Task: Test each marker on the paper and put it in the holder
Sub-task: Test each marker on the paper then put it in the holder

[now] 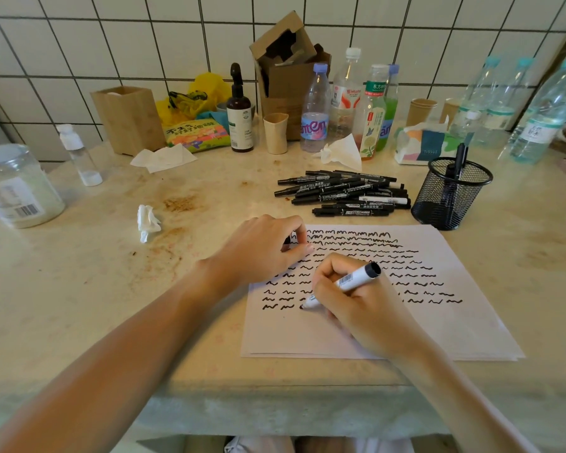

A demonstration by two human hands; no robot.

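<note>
Right hand (356, 305) grips a marker (343, 284) on the squiggle-filled paper (455, 325); left hand (262, 250) pinches its cap; one marker in the holder (451, 194), a pile (343, 192) untested.

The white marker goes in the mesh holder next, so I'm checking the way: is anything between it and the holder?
Nothing visible does. The white marker in the right hand has open paper up to the black mesh holder; the black marker pile lies left of that line.

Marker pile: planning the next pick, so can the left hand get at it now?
Probably yes: the marker pile lies uncovered just beyond the left hand, though its fingers pinch something small.
</note>
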